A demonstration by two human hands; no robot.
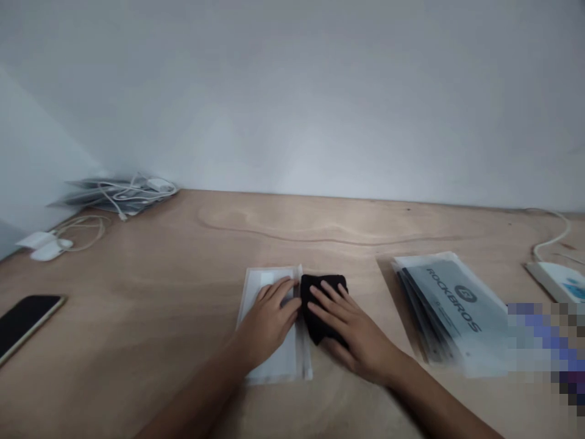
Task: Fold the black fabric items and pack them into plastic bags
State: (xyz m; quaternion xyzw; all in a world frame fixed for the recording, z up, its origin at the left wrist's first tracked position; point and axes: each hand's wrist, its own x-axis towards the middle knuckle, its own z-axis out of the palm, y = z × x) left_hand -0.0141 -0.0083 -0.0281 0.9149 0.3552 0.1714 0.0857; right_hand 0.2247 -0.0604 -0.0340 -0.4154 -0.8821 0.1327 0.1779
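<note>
A clear zip bag (269, 363) with a slider closure lies flat on the table in front of me, its closure edge facing right. Bent over that edge, the fingers of my left hand (272, 314) grip the bag near its closure. Right beside it is a folded black cloth item (311, 317), its exact kind not clear. My right hand (354, 329) holds this cloth from above, four fingers spread across it and the thumb along its near side. The cloth's left edge meets the bag's closure edge; whether any of it is inside, I cannot tell.
Several frosted ROCKBROS bags (450, 305) with dark contents lie stacked on the right. A phone (27, 320) rests at the left. Grey packets (132, 204) with white cables and a charger (50, 246) are at the back left. A white box (560, 280) and cable sit far right.
</note>
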